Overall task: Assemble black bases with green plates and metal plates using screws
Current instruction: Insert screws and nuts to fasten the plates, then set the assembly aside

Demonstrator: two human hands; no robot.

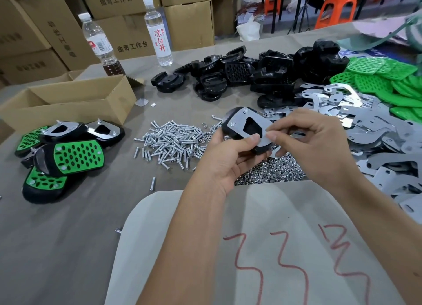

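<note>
My left hand [225, 162] holds a black base [230, 127] with a metal plate [243, 119] laid on top; two screw ends stick up through the plate. My right hand [306, 142] pinches the plate's near corner with thumb and forefinger; any small part between the fingertips is hidden. Below the hands lie a heap of screws [171, 142] and a heap of nuts [271, 171]. Loose black bases [239, 74] are piled at the back, metal plates [365, 131] at the right, green plates [386, 81] at the far right.
Several finished assemblies [68, 154] lie at the left, in front of an open cardboard box [68, 101]. Two bottles [157, 33] stand at the back before stacked cartons. A white sheet with red marks [262, 247] covers the table's near edge. A stray screw [153, 183] lies nearby.
</note>
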